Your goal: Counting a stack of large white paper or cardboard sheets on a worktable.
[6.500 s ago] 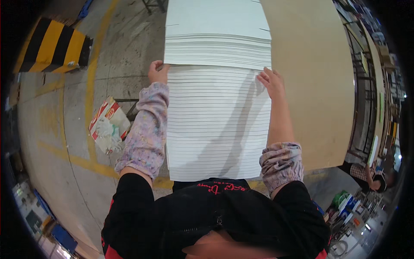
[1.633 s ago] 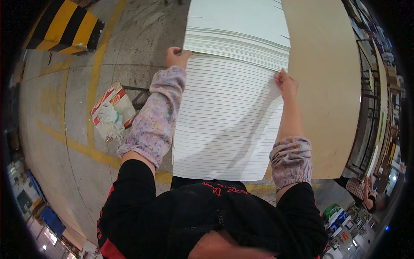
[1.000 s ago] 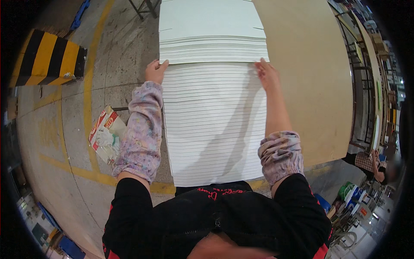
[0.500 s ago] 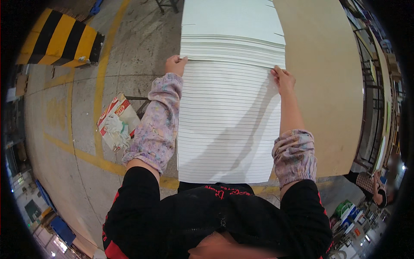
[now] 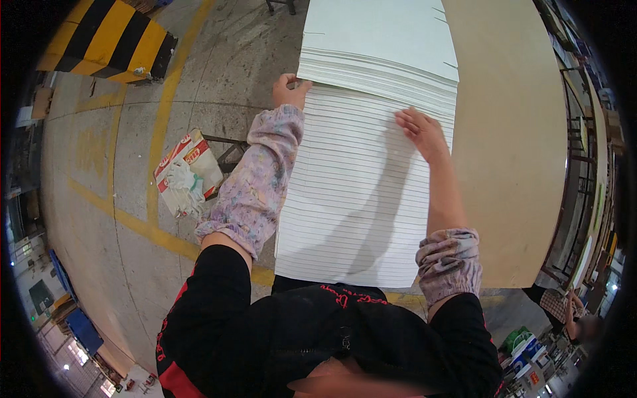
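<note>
Left hand [image 5: 290,89] pinches far-left corner of tall white sheet stack [image 5: 361,192] on tan worktop [image 5: 511,166]; right hand [image 5: 419,129] flat on top. Thin, floppy sheets, likely slippery, heavy together; grip at edges.

Striped barrier block [image 5: 109,40], glove box [image 5: 188,174], yellow floor line [image 5: 159,126]

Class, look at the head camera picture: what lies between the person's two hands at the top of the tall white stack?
In the head view, only the stack of white sheets lies between the left hand and the right hand: its layered edges, nothing else on them.
</note>
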The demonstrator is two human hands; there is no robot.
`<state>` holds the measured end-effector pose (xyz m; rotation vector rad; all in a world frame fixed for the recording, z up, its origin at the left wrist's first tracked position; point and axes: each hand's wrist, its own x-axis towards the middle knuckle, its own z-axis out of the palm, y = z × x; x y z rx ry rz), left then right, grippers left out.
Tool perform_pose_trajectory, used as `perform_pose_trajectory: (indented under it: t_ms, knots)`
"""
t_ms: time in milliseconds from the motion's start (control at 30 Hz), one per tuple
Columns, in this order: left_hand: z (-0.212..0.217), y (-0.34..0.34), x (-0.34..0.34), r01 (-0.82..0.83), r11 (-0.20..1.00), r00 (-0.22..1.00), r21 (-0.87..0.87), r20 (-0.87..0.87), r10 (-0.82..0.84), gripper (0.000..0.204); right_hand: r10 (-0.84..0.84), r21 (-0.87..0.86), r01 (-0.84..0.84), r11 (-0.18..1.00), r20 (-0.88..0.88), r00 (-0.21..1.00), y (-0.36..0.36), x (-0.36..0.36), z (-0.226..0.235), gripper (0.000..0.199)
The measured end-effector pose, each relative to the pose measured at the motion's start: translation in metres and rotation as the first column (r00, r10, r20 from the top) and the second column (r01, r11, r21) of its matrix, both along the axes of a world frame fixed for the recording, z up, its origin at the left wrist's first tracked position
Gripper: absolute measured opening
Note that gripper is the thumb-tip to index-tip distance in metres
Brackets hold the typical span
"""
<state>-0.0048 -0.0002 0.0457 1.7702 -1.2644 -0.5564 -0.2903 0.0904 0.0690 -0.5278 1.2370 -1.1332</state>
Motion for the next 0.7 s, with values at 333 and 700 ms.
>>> perform_pose_trajectory:
  t_ms: [333,700]
  knots:
    - [-0.013,-0.019,0.011,0.346,0.933,0.838,0.094,-0.478,-0.262,0.018,-0.278,-0.095,0.346,0.933,0.418,0.865,-0.018,-0.062,-0.033,0.033]
    - [0.036,-0.005,0.001,0.388,0.911,0.406,0.138,-0.913,-0.034,0.028,0.071,-0.076,-0.023,0.997,0.722,0.688,-0.015,0.011,-0.004,0.039]
